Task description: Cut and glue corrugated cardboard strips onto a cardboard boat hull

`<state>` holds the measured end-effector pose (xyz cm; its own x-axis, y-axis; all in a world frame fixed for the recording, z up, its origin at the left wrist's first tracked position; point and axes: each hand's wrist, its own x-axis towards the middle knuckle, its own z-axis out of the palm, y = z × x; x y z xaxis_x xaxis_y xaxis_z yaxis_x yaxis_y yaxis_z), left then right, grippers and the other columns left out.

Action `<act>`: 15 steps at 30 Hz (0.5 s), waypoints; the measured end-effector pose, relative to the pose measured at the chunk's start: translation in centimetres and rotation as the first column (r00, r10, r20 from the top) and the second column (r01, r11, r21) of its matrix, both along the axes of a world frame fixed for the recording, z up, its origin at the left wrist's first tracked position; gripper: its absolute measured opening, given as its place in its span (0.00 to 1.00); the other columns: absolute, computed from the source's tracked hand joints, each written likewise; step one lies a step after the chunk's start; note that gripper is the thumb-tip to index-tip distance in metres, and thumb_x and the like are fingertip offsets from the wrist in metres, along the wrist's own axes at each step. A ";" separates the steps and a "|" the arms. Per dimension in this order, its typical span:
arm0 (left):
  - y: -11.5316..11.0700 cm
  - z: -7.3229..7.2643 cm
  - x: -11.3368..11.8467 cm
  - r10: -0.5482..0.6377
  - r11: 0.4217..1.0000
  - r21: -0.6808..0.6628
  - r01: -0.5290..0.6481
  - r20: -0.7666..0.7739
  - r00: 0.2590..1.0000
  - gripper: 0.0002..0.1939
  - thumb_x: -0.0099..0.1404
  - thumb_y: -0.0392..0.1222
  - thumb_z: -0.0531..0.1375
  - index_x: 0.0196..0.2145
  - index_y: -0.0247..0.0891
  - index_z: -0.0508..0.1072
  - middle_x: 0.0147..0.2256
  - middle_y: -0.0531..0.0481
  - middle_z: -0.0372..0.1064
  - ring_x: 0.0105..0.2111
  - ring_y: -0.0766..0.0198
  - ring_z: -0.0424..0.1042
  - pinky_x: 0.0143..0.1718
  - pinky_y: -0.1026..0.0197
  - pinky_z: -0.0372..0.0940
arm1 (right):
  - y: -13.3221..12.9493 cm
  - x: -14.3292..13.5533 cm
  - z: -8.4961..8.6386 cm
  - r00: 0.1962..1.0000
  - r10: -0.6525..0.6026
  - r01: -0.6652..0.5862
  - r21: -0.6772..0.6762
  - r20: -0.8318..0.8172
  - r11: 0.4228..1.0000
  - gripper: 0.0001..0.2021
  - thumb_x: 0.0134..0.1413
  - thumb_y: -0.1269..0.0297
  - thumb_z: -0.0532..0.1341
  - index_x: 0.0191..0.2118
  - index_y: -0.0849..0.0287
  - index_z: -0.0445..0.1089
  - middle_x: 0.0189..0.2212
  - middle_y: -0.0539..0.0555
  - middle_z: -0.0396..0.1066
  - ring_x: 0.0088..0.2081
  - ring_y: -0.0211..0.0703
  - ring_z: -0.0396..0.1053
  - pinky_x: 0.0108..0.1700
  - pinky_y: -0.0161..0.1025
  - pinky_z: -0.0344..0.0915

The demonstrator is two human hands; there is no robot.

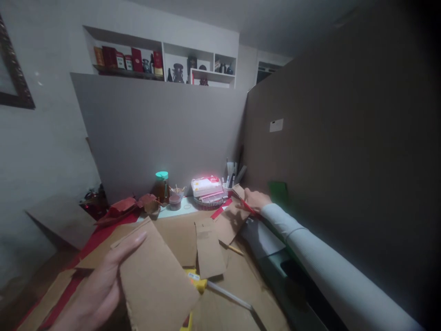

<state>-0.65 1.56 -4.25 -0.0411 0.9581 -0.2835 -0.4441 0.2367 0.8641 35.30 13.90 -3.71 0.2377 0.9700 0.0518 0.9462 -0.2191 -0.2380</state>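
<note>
My left hand (103,276) is closed on a rectangular piece of cardboard (160,280), tilted up in the foreground, thumb on its near face. Stretched out to the far right, my right hand (258,201) has its fingers closed at the edge of a small cardboard piece (238,189). A thin red object (248,208) lies just below those fingers; its kind is unclear. Between the hands lie a loose cardboard strip (209,250) and a larger cardboard sheet (229,225). A yellow glue gun (199,281) with a whitish glue stick (229,295) is partly hidden behind the held cardboard.
At the back stand a teal-lidded bottle (161,186), a jar (175,201), a basket (210,202) with packages and a pen holder (229,181). Crumpled reddish paper (120,209) lies left. Grey panels (165,124) enclose the back and right. A green item (278,191) sits beside the right wrist.
</note>
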 end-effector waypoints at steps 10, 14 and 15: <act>1.1 -1.6 -1.4 -0.027 0.997 -0.068 0.024 -0.041 0.999 0.23 0.56 0.40 0.66 0.52 0.43 0.75 0.39 0.45 0.81 0.37 0.47 0.78 0.37 0.49 0.73 | 0.7 1.2 -0.5 0.971 0.146 -0.140 0.043 -0.188 0.989 0.17 0.64 0.60 0.61 0.56 0.59 0.66 0.54 0.58 0.68 0.49 0.50 0.71 0.49 0.52 0.70; 1.1 -1.5 -1.4 -0.038 0.991 -0.125 0.038 0.000 0.999 0.24 0.56 0.39 0.66 0.52 0.37 0.75 0.35 0.42 0.81 0.30 0.49 0.78 0.34 0.49 0.73 | 0.6 0.5 -1.2 0.923 0.159 -0.149 0.056 -0.350 0.987 0.15 0.64 0.60 0.60 0.53 0.60 0.68 0.51 0.56 0.70 0.46 0.49 0.72 0.46 0.50 0.71; 1.0 -1.5 -1.5 -0.054 0.988 -0.144 0.056 0.017 0.998 0.24 0.56 0.39 0.66 0.52 0.36 0.74 0.34 0.41 0.81 0.29 0.48 0.78 0.35 0.47 0.73 | 0.6 0.3 -1.4 0.907 0.160 -0.154 0.045 -0.389 0.987 0.15 0.64 0.60 0.60 0.52 0.61 0.68 0.50 0.56 0.71 0.45 0.48 0.73 0.45 0.49 0.72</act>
